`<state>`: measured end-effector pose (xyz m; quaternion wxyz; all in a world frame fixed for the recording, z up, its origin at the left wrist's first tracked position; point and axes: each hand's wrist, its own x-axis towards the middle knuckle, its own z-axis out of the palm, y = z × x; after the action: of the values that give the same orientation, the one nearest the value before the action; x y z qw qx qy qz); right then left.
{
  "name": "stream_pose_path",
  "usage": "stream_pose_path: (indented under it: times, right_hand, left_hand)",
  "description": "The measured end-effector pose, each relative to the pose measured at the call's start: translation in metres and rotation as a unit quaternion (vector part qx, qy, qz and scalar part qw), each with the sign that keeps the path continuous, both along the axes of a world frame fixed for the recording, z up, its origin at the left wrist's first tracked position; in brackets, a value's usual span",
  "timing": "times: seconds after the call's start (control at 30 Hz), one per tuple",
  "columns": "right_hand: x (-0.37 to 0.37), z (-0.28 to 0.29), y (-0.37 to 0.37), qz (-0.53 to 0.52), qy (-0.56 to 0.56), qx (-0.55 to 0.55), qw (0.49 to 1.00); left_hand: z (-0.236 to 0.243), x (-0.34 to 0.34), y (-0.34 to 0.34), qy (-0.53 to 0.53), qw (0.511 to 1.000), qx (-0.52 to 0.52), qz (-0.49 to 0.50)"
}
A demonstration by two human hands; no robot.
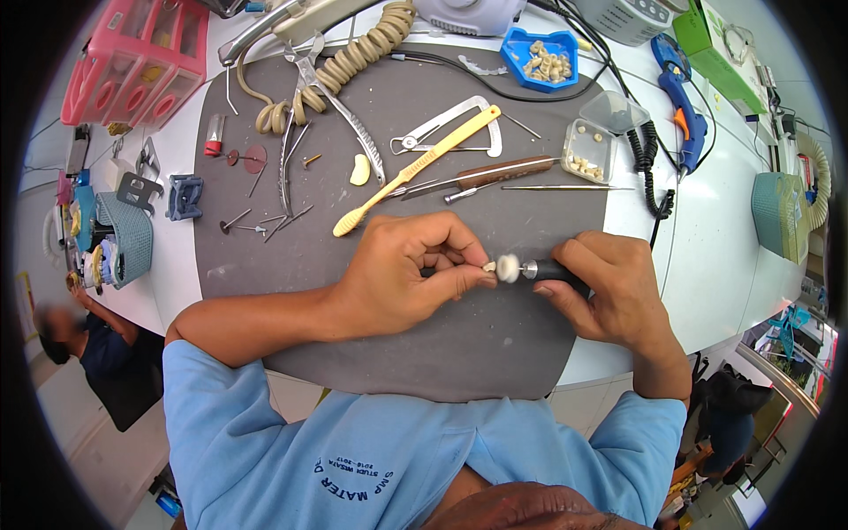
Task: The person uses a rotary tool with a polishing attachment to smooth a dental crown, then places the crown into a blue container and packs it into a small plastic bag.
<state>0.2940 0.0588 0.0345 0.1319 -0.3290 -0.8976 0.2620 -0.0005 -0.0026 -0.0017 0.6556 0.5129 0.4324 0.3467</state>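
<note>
the left hand [411, 265] pinches a small tooth-coloured piece [489, 266] between thumb and forefinger, just beside the blurred white wheel [509, 268] of the rotary handpiece [565, 276], which the right hand [614, 283] grips in curled fingers. buffing this piece looks unfinished, though contact is unclear. more small pieces lie in the blue tray [548, 86] and clear box [587, 148]; which are done, i cannot tell.

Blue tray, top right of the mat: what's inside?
Blue tray: a heap of small cream-coloured, tooth-like pieces. Lower pieces and the tray floor beneath the heap are covered, so can't tell.
</note>
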Motion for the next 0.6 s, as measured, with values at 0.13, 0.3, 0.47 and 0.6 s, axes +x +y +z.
stream_pose_path:
  times: [0.13,0.3,0.47,0.6]
  right_hand:
    - [-0.0007,-0.0029,-0.0010,0.006,0.002,0.015,1.000]
    - [-0.0017,-0.0024,-0.0016,0.008,-0.005,0.026,1.000]
    - [-0.0021,-0.0026,-0.0020,0.004,-0.007,0.028,1.000]
    - [-0.0018,-0.0032,-0.0013,0.007,-0.001,0.025,1.000]
  left_hand:
    - [-0.0024,-0.0015,0.0002,-0.009,1.000,0.007,-0.007]
    - [-0.0020,-0.0006,-0.0001,-0.017,1.000,0.018,-0.002]
    - [-0.0028,-0.0018,-0.0001,-0.004,1.000,0.024,-0.011]
    - [-0.0018,-0.0014,0.0001,-0.009,1.000,0.025,-0.005]
